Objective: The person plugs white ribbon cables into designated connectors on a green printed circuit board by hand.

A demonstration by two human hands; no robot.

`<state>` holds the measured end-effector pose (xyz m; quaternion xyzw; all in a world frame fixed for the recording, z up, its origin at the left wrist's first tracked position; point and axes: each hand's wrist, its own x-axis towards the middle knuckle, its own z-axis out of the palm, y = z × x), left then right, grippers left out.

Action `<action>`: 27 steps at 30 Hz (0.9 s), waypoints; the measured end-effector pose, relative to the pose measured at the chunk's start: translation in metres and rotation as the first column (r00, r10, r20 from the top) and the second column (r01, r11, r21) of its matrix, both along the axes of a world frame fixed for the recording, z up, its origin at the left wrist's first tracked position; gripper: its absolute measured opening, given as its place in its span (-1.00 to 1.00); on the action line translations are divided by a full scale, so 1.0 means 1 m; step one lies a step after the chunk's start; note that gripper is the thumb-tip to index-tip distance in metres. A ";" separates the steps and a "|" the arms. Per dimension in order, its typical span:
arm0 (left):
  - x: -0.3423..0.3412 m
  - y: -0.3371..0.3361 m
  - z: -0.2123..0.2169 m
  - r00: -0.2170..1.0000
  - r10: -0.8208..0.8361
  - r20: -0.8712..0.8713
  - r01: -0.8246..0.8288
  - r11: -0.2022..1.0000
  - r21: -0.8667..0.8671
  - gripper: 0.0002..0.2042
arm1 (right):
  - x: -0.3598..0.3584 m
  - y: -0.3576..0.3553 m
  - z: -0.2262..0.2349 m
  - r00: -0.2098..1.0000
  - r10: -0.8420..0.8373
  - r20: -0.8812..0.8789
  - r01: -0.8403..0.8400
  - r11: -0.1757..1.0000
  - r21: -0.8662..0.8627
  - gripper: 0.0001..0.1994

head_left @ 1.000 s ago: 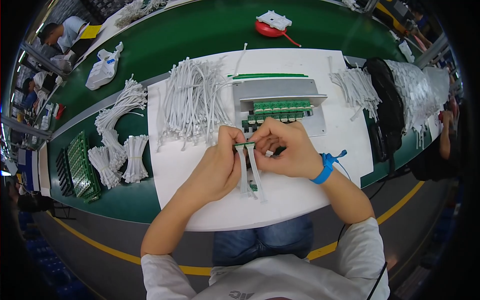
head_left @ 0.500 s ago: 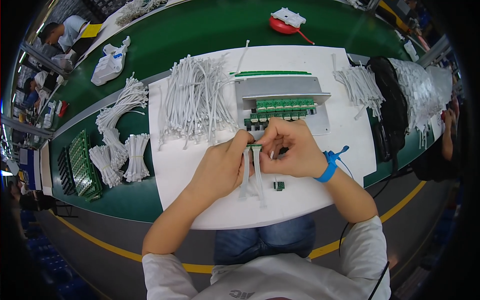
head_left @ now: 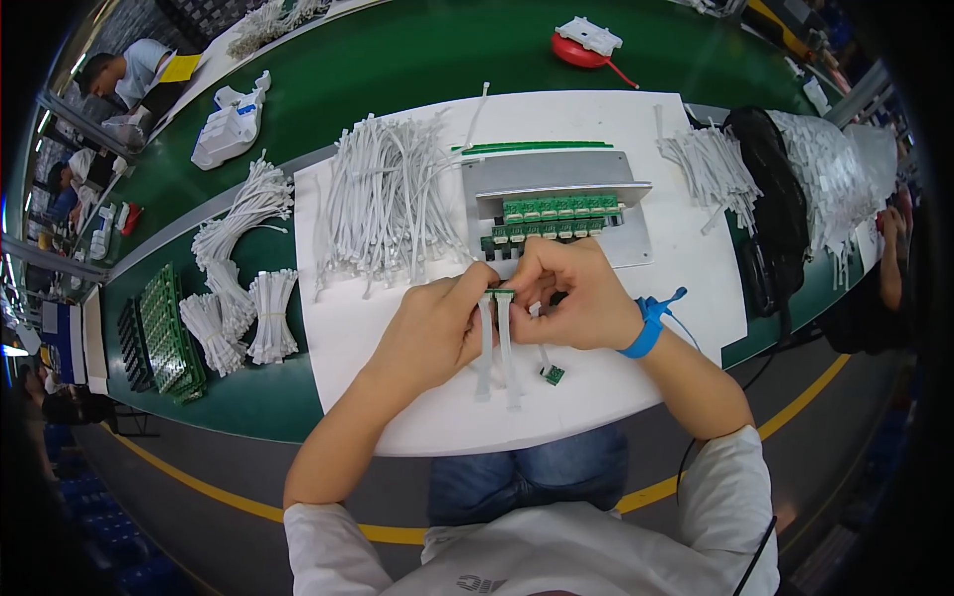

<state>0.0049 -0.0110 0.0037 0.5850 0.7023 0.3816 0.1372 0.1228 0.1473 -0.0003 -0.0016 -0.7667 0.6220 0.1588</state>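
My left hand is closed on one end of a small green circuit board, held low over the white work sheet. Two flat white cables hang down from this board. On its other side my right hand, with a blue wrist strap, pinches a white cable end close to the board. A tiny green board dangles or rests below the right hand, apparently on that cable. Beyond both hands a grey metal fixture carries rows of small green boards.
A big heap of white cables lies left of the fixture, a smaller bunch to its right. Tied cable bundles and green board panels are at the far left. A black bag stands right. Behind runs a green belt.
The tiny green board below my right hand has turned and shifted slightly. On the belt, the white housing and the red item have moved right. My hands keep their grip.
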 end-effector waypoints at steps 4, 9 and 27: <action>-0.001 0.000 -0.002 0.999 -0.030 -0.040 0.031 0.999 0.033 -0.73 | 0.003 -0.002 0.003 1.000 -0.008 -0.020 0.009 0.998 0.070 -0.81; -0.005 -0.002 -0.006 0.996 -0.059 -0.067 0.062 0.998 0.035 -0.73 | 0.003 -0.008 0.003 0.992 -0.062 -0.110 0.084 0.972 0.218 -0.80; 0.001 -0.002 0.001 0.985 -0.004 -0.175 -0.004 0.999 -0.043 -0.68 | -0.001 0.002 0.000 0.976 0.148 0.157 -0.082 0.929 -0.362 -0.79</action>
